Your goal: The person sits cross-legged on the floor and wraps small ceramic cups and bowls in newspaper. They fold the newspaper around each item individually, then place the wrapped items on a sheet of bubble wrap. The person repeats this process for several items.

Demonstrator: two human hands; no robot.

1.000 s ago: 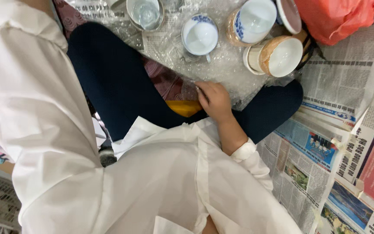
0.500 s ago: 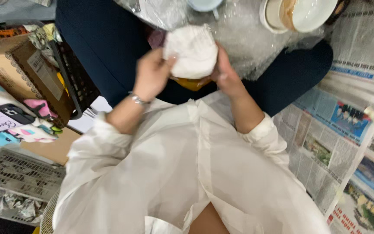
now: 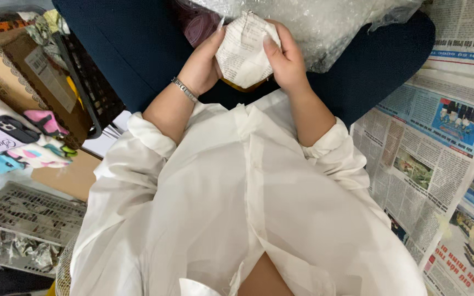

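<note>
At the top centre of the frame, both hands hold a bundle wrapped in newspaper over the lap. The left hand cups its left side, fingers curled along the edge, with a metal bracelet on the wrist. The right hand grips the right side, thumb pressed on the front of the paper and fingers wrapped behind. A bit of yellow shows under the bundle. Just behind it, at the top, lies a sheet of bubble wrap over dark blue trousers. Newspaper sheets cover the floor at the right. A cardboard box and a black basket sit at the upper left.
</note>
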